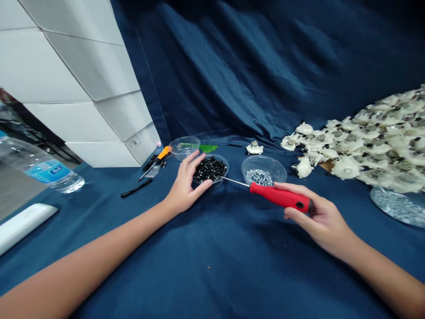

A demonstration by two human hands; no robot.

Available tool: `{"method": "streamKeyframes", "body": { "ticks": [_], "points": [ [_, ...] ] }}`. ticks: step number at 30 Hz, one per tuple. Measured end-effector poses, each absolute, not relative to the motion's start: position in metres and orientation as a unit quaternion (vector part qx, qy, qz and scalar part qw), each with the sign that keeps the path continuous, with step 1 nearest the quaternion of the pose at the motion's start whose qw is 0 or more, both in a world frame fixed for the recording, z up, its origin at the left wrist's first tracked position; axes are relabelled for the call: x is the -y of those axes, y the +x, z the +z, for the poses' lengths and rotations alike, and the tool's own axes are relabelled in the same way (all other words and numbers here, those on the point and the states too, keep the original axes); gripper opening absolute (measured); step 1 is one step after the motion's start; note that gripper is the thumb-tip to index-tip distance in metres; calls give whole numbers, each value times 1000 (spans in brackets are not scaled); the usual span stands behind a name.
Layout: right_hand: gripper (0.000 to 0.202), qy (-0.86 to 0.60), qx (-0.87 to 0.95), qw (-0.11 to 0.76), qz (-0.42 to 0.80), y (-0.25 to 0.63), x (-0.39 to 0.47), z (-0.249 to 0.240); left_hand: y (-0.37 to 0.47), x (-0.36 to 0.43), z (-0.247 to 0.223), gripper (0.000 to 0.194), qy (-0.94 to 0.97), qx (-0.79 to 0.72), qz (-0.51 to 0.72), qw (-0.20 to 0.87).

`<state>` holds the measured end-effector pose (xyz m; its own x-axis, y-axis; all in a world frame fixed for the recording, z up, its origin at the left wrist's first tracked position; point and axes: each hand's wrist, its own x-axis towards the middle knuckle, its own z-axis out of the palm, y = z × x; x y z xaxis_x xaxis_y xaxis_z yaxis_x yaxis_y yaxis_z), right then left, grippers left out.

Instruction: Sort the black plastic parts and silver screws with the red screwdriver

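My right hand [318, 217] is wrapped round the handle of a red screwdriver [277, 196]. The shaft points left, and its tip is at the right side of a round clear dish of small black parts [212, 168]. My left hand [187, 184] is at the left and front rim of that dish, fingers apart, with nothing visibly held. Just beyond the screwdriver shaft, a second clear dish [280, 168] holds small silver screws [259, 177].
White boxes [113, 115] stack at the left, near a water bottle [49, 170]. Tools with an orange part [164, 153] lie before a clear lid [184, 148]. Cream plastic parts [347, 167] pile at the right, near a bag of clear pieces [398, 206].
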<state>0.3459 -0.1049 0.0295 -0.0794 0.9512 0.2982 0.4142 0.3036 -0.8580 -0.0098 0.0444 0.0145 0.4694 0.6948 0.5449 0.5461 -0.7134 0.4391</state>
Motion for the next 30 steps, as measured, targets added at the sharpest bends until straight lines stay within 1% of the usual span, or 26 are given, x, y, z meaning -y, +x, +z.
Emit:
{"method": "streamKeyframes", "body": {
  "ticks": [1, 2, 3, 6, 8, 13, 25, 27, 30],
  "points": [
    [45, -507, 671, 445, 308, 346, 104, 29, -10, -48, 11, 78, 833, -376, 388, 118],
    [45, -505, 671, 443, 315, 347, 103, 28, -11, -51, 8, 82, 813, -391, 407, 143],
    [45, -503, 670, 442, 320, 347, 103, 27, -12, -54, 5, 82, 790, -409, 420, 178],
    [47, -499, 675, 436, 325, 348, 103, 25, -12, -61, 0, 70, 728, -469, 412, 285],
    [47, -499, 686, 426, 316, 348, 104, 27, -11, -62, -1, 66, 712, -487, 400, 311],
    [44, -498, 712, 408, 281, 348, 106, 30, -12, -58, 2, 66, 730, -462, 411, 293],
    [43, -505, 672, 500, 208, 349, 112, 30, -15, -51, 6, 65, 813, -378, 400, 187],
    [43, -508, 677, 495, 196, 349, 112, 30, -15, -51, 5, 65, 820, -366, 401, 179],
    [43, -502, 710, 464, 170, 350, 110, 29, -16, -53, 4, 64, 823, -358, 405, 171]
  ]
}}
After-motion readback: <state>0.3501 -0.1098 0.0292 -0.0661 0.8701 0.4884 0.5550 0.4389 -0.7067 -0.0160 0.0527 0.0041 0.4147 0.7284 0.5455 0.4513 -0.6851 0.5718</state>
